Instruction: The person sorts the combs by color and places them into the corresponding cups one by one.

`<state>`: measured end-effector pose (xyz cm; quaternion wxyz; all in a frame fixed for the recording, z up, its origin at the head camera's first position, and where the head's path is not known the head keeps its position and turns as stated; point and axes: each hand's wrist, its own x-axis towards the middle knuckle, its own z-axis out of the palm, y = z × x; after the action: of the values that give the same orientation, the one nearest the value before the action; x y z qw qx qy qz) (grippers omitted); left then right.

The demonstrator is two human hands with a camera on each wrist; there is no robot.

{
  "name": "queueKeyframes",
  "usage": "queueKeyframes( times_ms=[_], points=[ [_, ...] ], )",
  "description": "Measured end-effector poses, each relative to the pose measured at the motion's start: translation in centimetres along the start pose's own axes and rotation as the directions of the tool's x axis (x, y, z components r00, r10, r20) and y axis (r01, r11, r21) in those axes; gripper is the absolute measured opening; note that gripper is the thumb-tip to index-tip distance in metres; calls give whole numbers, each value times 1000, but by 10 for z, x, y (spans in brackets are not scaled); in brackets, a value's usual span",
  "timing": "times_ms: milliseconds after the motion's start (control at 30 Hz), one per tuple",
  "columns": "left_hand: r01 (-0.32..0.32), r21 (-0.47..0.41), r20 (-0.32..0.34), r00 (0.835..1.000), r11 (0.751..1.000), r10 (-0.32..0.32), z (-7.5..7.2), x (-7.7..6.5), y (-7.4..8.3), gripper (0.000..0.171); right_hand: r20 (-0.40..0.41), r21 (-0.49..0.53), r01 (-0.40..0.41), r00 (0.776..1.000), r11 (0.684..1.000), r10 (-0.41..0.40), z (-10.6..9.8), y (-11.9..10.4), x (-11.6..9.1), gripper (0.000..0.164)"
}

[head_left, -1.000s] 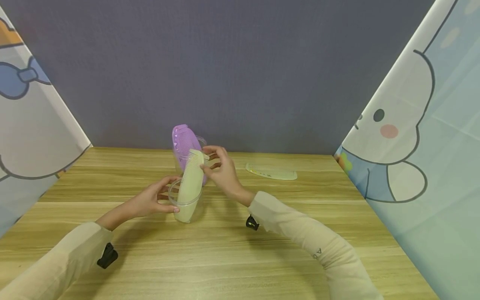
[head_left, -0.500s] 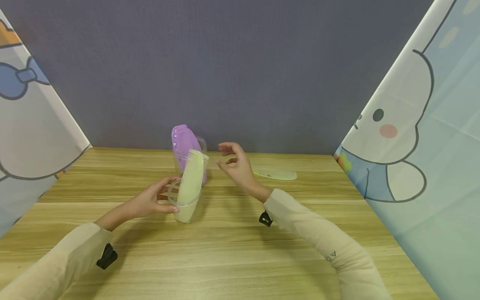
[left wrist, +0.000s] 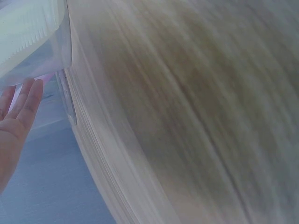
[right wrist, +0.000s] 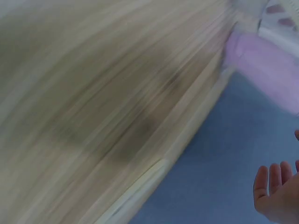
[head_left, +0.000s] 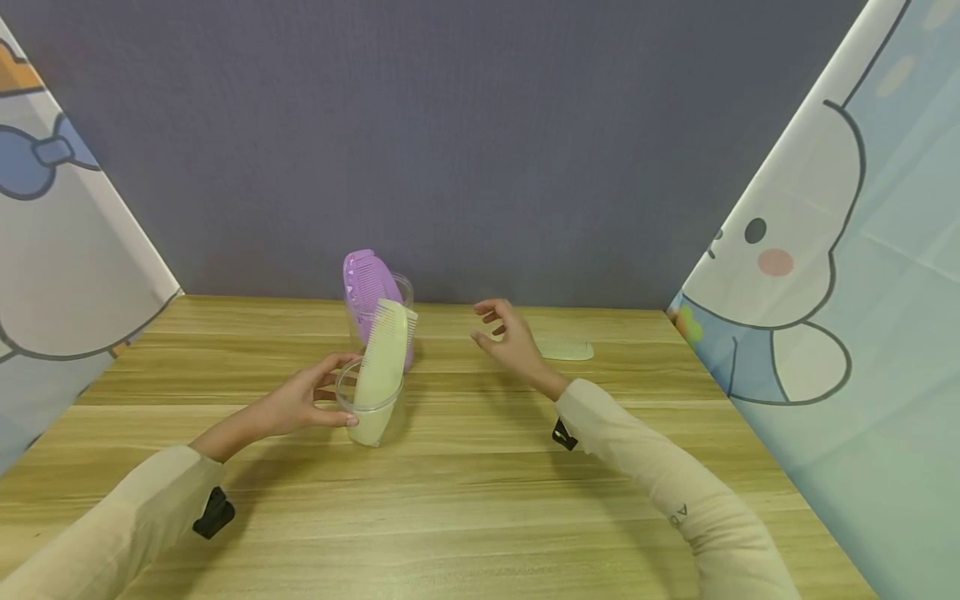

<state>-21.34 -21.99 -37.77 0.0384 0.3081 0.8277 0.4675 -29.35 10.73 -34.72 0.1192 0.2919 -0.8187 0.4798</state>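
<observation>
My left hand [head_left: 303, 400] holds a clear plastic cup [head_left: 392, 405] from the left, its thumb at the near side and fingers on the far side. In that cup a pale green comb [head_left: 382, 354] stands leaning to the right. Behind it, a purple comb [head_left: 366, 283] tilts left in a second clear cup [head_left: 407, 287]. My right hand [head_left: 516, 342] hovers in the air with loosely bent fingers and nothing between them. Just beyond it another pale green comb [head_left: 567, 349] lies flat on the table, its left end hidden by the hand.
The wooden table [head_left: 465, 508] ends at a dark grey panel [head_left: 480, 150] behind the cups. Cartoon-printed sheets stand at the left [head_left: 67, 242] and right [head_left: 870, 350]. Black wrist cameras hang below both sleeves.
My right hand has let go of the pale green comb in the front cup and moved right, towards the comb lying on the table. My left hand stays at the cup.
</observation>
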Motion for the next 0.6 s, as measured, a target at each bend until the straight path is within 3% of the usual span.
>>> queueKeyframes(
  times_ms=[300, 600],
  points=[
    [6, 8, -3, 1000, 1000, -6, 0, 0, 0, 77, 63, -158, -51, 996, 986, 61, -20, 39, 1, 39],
    [3, 6, 3, 1000, 1000, -3, -1, 0, 2, 77, 165, -264, -70, 979, 962, 117, -37, 62, 2, 40]
  ],
)
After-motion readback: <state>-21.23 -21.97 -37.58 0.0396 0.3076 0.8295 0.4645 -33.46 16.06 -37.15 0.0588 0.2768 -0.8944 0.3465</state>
